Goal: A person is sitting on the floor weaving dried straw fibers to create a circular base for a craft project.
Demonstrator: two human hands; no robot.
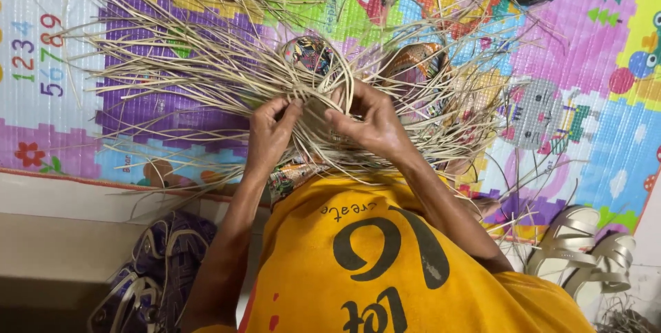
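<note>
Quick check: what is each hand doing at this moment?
Left hand: closed, pinching the pale straw strands.
Right hand: closed, gripping the same strands where they cross.

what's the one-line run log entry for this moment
left hand: pinching cane strands | right hand: gripping strands at woven centre | surface: play mat

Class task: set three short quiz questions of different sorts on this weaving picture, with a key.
1. True or false: both hands grip pale straw strands.
2. What colour is the person's shirt? A yellow, B green, C white.
3. Which footwear lies beside the right arm?

Key:
1. True: the left hand and right hand pinch the straw strands over the play mat.
2. A: the shirt is yellow.
3. Pale sandals; purple sandals lie by the left arm.
</note>
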